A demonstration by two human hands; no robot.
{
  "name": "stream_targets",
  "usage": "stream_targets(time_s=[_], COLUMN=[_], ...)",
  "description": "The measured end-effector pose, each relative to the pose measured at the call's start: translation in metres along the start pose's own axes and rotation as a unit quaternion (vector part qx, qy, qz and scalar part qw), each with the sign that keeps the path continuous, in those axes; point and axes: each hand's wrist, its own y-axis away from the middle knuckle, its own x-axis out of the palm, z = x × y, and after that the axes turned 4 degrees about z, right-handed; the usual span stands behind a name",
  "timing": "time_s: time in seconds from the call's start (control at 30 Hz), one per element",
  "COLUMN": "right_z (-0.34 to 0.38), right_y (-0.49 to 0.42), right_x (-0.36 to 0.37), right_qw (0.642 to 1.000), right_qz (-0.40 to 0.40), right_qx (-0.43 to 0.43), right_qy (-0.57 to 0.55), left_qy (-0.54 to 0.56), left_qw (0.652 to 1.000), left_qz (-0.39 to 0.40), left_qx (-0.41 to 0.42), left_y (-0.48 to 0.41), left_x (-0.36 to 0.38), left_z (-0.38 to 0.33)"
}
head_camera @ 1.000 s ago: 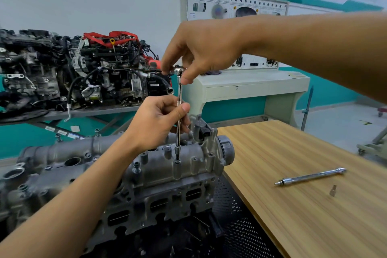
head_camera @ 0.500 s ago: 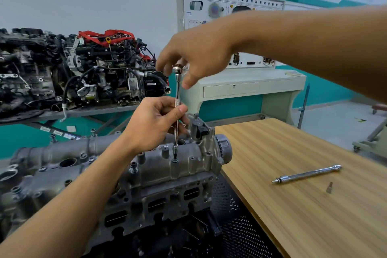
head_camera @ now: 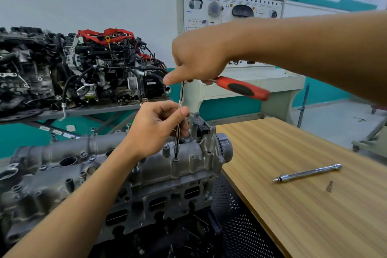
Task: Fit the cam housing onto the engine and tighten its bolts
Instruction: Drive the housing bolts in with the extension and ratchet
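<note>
The grey cast cam housing (head_camera: 184,165) sits on top of the engine (head_camera: 146,201) in front of me. A thin chrome extension bar (head_camera: 179,120) stands upright with its socket on a bolt (head_camera: 175,159) near the housing's right end. My left hand (head_camera: 155,130) pinches the bar's middle between thumb and fingers. Above it, my right hand (head_camera: 199,58) grips the head of a ratchet whose red and black handle (head_camera: 243,88) sticks out to the right. The ratchet head itself is hidden under my fingers.
A wooden table (head_camera: 303,205) lies to the right, with a second chrome extension bar (head_camera: 307,173) and a small bit (head_camera: 329,186) on it. Another engine (head_camera: 83,71) stands on a rack behind. A white training panel (head_camera: 230,6) is against the wall.
The ratchet's red handle has swung into view on the right. My right hand has turned over the top of the bar. My left hand still holds the bar on the same bolt.
</note>
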Motion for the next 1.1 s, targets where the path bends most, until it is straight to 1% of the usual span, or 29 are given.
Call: stream_targets(time_s=[0.1, 0.2, 0.27, 0.33, 0.4, 0.5, 0.57, 0.63, 0.67, 0.73, 0.8, 0.87, 0.9, 0.97, 1.0, 1.03, 1.1], right_z=[0.004, -0.001, -0.003, -0.004, -0.009, -0.024, -0.032, -0.031, -0.029, -0.023, -0.010, 0.002, 0.008, 0.018, 0.019, 0.020, 0.020], right_y=[0.002, 0.003, 0.001, -0.002, -0.003, -0.002, 0.001, 0.006, 0.009, 0.016, 0.021, 0.019, 0.018, 0.015, 0.012, 0.008, 0.002], right_x=[-0.007, -0.015, -0.013, -0.004, 0.008, 0.019, 0.021, 0.020, 0.018, 0.014, 0.008, 0.002, -0.002, -0.011, -0.015, -0.016, -0.015], right_qw=[0.999, 0.997, 0.998, 0.998, 0.988, 0.975, 0.973, 0.979, 0.985, 0.995, 1.000, 0.994, 0.992, 0.992, 0.994, 0.996, 0.996], right_qz=[0.047, 0.040, 0.028, -0.014, -0.055, -0.062, -0.058, -0.073, -0.067, -0.022, 0.028, 0.041, 0.039, 0.055, 0.059, 0.057, 0.029], right_qx=[0.014, 0.023, -0.004, -0.052, -0.099, -0.124, -0.108, -0.078, -0.062, -0.024, 0.012, 0.035, 0.050, 0.070, 0.069, 0.066, 0.045], right_qy=[-0.006, -0.067, -0.055, -0.039, -0.101, -0.174, -0.194, -0.171, -0.146, -0.093, 0.003, 0.097, 0.112, 0.086, 0.053, 0.011, -0.065], left_qy=[-0.004, -0.014, -0.015, -0.026, -0.034, -0.042, -0.051, -0.058, -0.063, -0.073, -0.085, -0.124, -0.152, -0.184, -0.175, -0.145, -0.059], left_qw=[1.000, 1.000, 1.000, 0.999, 0.999, 0.999, 0.999, 0.998, 0.998, 0.997, 0.996, 0.992, 0.988, 0.982, 0.984, 0.987, 0.992], left_qz=[-0.004, -0.011, -0.018, -0.017, -0.014, -0.013, -0.012, -0.012, -0.012, -0.006, 0.001, 0.000, -0.001, -0.016, -0.036, -0.064, -0.115], left_qx=[0.000, -0.007, -0.015, -0.018, -0.020, -0.014, -0.015, -0.021, -0.025, -0.029, -0.021, 0.001, 0.012, 0.024, 0.021, 0.014, -0.005], left_y=[0.000, -0.002, -0.003, -0.002, -0.001, 0.001, 0.002, 0.003, 0.003, 0.004, 0.005, 0.007, 0.009, 0.009, 0.006, 0.002, -0.011], left_x=[0.001, -0.001, -0.003, -0.005, -0.005, -0.005, -0.004, -0.001, 0.000, 0.002, 0.001, 0.003, 0.005, 0.009, 0.012, 0.015, 0.022], left_z=[0.001, 0.002, 0.002, 0.002, 0.001, 0.000, 0.000, 0.000, 0.000, 0.001, 0.001, 0.002, 0.002, -0.005, -0.011, -0.017, -0.032])
